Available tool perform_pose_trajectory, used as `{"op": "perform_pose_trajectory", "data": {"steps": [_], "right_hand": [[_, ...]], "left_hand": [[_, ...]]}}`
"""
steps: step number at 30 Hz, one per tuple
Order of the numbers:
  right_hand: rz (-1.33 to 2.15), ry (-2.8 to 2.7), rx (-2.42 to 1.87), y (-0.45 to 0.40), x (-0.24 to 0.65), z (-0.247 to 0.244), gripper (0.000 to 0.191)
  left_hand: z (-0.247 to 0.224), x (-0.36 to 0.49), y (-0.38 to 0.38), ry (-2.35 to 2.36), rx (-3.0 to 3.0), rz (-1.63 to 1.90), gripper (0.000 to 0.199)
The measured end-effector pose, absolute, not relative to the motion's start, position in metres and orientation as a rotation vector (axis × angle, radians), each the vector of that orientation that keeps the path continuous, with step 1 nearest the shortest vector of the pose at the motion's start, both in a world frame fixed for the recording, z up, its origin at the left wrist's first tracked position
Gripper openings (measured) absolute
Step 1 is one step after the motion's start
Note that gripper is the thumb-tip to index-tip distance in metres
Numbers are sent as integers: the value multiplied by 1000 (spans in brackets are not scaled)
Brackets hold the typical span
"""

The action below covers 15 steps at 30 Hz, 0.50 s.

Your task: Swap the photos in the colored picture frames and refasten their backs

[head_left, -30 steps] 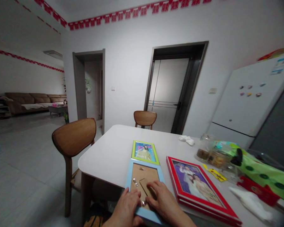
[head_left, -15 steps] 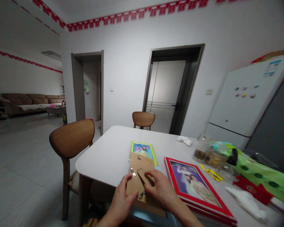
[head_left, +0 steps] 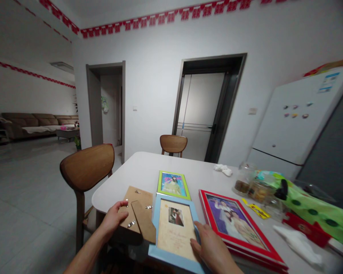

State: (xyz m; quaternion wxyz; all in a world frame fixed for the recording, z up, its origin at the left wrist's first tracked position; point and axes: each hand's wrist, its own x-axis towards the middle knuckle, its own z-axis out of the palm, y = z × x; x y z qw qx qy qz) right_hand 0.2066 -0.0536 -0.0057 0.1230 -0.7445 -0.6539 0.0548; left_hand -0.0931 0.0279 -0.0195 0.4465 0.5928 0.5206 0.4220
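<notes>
My left hand (head_left: 114, 219) pinches the left edge of a brown frame backing board (head_left: 135, 207), with the thumb on top. Metal clips and a fold-out stand flap show on the board, which rests at the table's front edge, overhanging it. Beside it lies a light blue photo frame (head_left: 158, 224) holding a cream print with a small photo in it. My right hand (head_left: 210, 243) grips that frame by its right side, thumb over the print and fingers at the border. Just beyond the blue frame is a green photo frame (head_left: 172, 185) with a picture in it.
Red photo frames (head_left: 237, 222) are stacked to the right on the white table (head_left: 125, 173). Glass jars (head_left: 244, 179), a green bag (head_left: 314, 205), a red box (head_left: 305, 228) and tissues (head_left: 223, 169) crowd the right side. Wooden chairs (head_left: 87, 165) stand at the left and far side.
The backing board has moved left off the blue frame, uncovering its print, in my left hand. My right hand has let go of the board and shifted right to the frame's edge.
</notes>
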Motion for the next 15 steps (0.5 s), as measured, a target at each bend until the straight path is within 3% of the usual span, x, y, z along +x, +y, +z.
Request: {"op": "perform_pose_trajectory", "data": {"steps": [10,15], "right_hand": [[357,-1708,-2031,-51,210,-9,62],[913,-1170,-1718,-55,203,11,71]], "left_hand": [[-7,-73,12,1508,1816,1125,42],[-8,-5,-43,1133,2181,868,57]]}}
